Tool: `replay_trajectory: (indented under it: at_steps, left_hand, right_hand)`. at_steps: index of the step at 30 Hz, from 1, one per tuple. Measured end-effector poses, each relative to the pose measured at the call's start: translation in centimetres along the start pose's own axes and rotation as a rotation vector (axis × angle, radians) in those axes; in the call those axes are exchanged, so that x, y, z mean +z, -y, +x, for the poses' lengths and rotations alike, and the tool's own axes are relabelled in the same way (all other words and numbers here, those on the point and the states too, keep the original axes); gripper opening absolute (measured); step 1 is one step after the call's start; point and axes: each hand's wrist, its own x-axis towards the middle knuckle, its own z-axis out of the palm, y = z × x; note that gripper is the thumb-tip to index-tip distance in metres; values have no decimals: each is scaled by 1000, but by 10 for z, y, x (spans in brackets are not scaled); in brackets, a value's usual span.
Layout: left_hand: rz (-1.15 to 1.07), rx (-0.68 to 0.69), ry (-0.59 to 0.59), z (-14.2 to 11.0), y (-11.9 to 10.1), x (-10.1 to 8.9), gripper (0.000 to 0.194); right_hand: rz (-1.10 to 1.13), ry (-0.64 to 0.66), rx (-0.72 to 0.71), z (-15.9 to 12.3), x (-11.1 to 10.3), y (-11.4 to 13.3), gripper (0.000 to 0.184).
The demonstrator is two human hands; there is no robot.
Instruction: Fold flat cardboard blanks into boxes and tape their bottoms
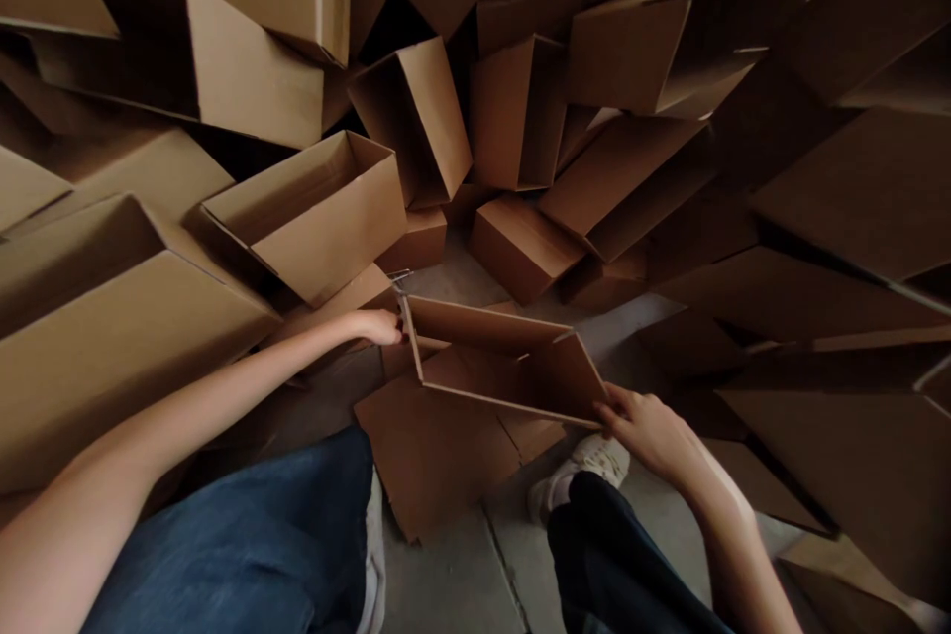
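Note:
An open-topped brown cardboard box [475, 371] is tilted between my two hands, above the floor in front of me. My left hand [380, 327] is closed at its left end wall, the fingertips partly hidden by the panel. Just above that hand, a thin metal piece [401, 279] shows at the box's corner; its kind is too small to tell. My right hand [643, 421] grips the near right corner, fingers on the rim. Beneath the box lies a flat brown cardboard sheet [438, 456] with a cut or crease.
Open cardboard boxes are heaped in front and on both sides, such as a long box [327, 218] at left and a tilted box [628, 178] at right. Grey floor [446, 575] shows between my legs, near my white shoe [594, 461].

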Motion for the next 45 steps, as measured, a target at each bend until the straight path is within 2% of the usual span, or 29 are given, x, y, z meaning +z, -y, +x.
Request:
replay_trajectory:
  at_steps: [2,4,6,8,10,14,16,20,25,28,34,41,45]
  left_hand:
    - [-102,64,251,-8,-3,-11,32]
    - [-244,128,483,-15,-7,-20,46]
    - [-347,122,581,-19,-11,-25,60]
    - [-380,58,552,-21,-16,-25,68]
    - [-394,29,473,-21,-20,-22,70]
    - [-300,66,380,-27,-34,-18,48]
    - [-228,68,412,-35,-42,-20,42]
    - [-123,-11,523,-46,-52,-20,48]
    - [-95,-74,669,-41,-51,-2,61]
    - [-101,-83,718,-36,-49,8,62]
    - [-122,-149,646,-42,-58,8,58]
    - [-73,-139,327,-44,-65,3,49]
    - [-18,-96,246,-36,-62,9,58]
  right_hand:
    - [-8,38,-16,-2,0,3,37]
    - [-36,35,13,-3,-3,8,45]
    - [-55,13,30,-4,-6,12,55]
    - [-66,4,32,-4,-8,17,57]
    - [-90,18,38,-3,-10,20,57]
    - [-139,39,33,-6,-11,21,57]
    - [-151,36,24,-9,-12,20,56]
    - [-164,50,-30,-17,-13,21,54]
    - [-193,138,-98,-23,-4,31,49]
    - [-202,166,-139,-25,4,38,48]
    - [-268,213,-181,-31,3,52,51]
    - [-383,193,-238,-30,6,72,45]
    - [-373,154,-250,-28,8,80,42]
